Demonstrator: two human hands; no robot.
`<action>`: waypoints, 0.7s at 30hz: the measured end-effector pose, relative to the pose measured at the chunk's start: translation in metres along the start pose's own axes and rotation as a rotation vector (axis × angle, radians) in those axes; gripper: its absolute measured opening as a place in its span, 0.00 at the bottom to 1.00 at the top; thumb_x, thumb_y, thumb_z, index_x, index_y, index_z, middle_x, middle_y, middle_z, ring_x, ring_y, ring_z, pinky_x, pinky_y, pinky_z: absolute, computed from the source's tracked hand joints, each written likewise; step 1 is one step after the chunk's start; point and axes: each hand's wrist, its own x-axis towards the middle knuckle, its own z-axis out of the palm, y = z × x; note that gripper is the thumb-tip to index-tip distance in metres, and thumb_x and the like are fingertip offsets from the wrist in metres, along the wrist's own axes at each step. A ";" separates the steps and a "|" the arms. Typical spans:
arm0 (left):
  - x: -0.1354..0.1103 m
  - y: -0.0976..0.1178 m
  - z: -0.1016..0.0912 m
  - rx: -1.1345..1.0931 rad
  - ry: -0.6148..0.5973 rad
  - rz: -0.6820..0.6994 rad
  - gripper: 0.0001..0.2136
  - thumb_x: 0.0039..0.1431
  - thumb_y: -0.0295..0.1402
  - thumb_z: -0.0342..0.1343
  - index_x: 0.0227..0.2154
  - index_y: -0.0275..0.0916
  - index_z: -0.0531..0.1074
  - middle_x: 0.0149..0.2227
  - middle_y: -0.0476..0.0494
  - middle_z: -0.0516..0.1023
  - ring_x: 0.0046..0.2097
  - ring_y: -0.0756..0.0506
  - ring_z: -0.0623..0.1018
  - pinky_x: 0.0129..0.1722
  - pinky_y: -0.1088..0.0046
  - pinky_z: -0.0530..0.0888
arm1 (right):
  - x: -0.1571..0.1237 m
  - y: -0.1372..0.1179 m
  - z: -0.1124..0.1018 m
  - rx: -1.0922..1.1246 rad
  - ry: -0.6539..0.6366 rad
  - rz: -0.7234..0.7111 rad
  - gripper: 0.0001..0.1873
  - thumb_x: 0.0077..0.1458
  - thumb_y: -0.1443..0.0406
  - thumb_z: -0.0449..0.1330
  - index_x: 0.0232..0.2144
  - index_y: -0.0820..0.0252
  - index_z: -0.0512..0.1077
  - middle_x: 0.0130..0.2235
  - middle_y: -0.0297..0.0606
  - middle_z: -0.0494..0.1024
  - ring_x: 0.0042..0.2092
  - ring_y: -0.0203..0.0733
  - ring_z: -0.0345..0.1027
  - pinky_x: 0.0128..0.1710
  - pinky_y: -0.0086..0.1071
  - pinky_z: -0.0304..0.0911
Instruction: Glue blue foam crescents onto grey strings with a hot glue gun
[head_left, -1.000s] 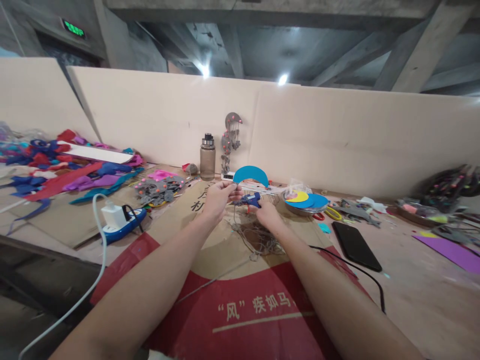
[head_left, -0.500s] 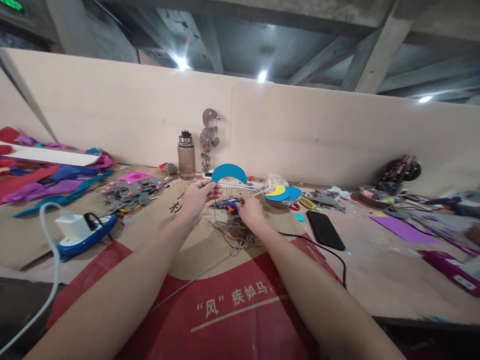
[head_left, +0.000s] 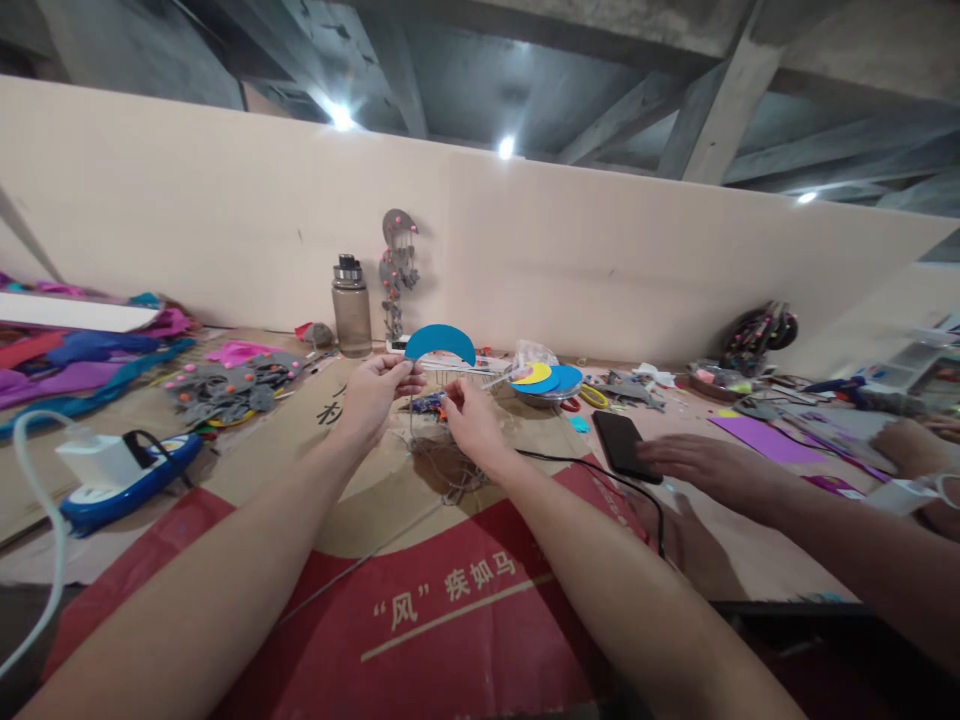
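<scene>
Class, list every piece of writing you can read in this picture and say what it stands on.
"“风” 疾如马": white print on the red cardboard sheet, nearest the camera.
Black characters beside the left hand, which holds a blue crescent: partly cut off, unreadable.
Nothing else is legible.
</scene>
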 end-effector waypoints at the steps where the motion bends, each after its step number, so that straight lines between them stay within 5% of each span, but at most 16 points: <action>1: 0.000 0.000 0.000 0.002 0.001 -0.006 0.07 0.49 0.31 0.61 0.28 0.33 0.72 0.29 0.43 0.77 0.28 0.51 0.76 0.32 0.74 0.75 | -0.001 0.000 0.001 -0.001 -0.011 -0.015 0.02 0.55 0.67 0.55 0.33 0.58 0.66 0.35 0.35 0.72 0.38 0.39 0.65 0.42 0.35 0.61; 12: 0.001 0.000 -0.001 0.001 -0.005 -0.004 0.07 0.48 0.31 0.61 0.29 0.32 0.72 0.30 0.42 0.78 0.27 0.52 0.76 0.30 0.76 0.74 | -0.003 -0.001 0.003 0.069 -0.024 -0.029 0.05 0.54 0.67 0.55 0.36 0.57 0.65 0.36 0.37 0.73 0.39 0.40 0.66 0.45 0.37 0.63; 21: -0.002 -0.006 0.002 0.206 -0.052 0.138 0.07 0.50 0.34 0.60 0.29 0.35 0.73 0.23 0.48 0.75 0.21 0.53 0.71 0.19 0.79 0.63 | 0.002 -0.016 0.011 0.769 -0.086 0.199 0.27 0.42 0.72 0.55 0.46 0.55 0.57 0.51 0.41 0.71 0.52 0.38 0.68 0.52 0.35 0.63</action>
